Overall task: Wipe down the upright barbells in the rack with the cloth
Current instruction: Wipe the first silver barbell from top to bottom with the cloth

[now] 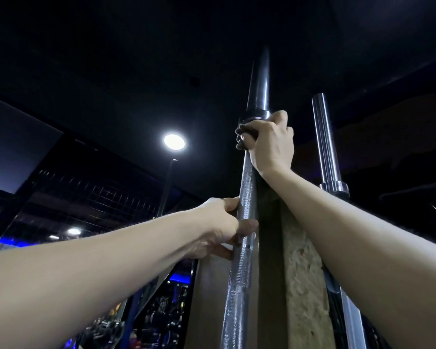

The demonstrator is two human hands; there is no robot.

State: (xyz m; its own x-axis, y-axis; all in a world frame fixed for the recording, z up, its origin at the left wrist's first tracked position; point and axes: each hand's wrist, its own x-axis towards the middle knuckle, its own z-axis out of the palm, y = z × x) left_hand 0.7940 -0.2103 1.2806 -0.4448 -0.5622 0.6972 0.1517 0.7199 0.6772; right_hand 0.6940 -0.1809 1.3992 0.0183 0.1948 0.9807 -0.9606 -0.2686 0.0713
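Step now: The person is wiping the near barbell (247, 197), high up on its thin part, just under the collar (256, 114) where the fat sleeve begins.
Right hand (269, 142): It is curled tight round the bar right below the collar. A dark bunched thing sticks out past the fingers on the left side. I think this is the cloth (244, 136), but it is dark and hard to see well.
Left hand (224, 225): It holds the same bar lower down. The thumb lies across the front of the bar and the fingers curl round the back. It looks like it keeps the bar from moving.
Where the bars are: The near barbell stands upright in the middle, leaning a little. A second barbell (325, 142) stands to the right, apart from the first, and no hand touches it. The rack is not in view.
How far along: I think the second barbell is not wiped yet, but I cannot be sure.
Next move: I think the cloth hand needs to slide along the bar with a firm squeeze, while the other hand keeps the bar steady. The rough part of the bar may catch the cloth.
Writing: I can read no words, brands or labels anywhere. The room is dark, with a round ceiling light (174, 141) shining.
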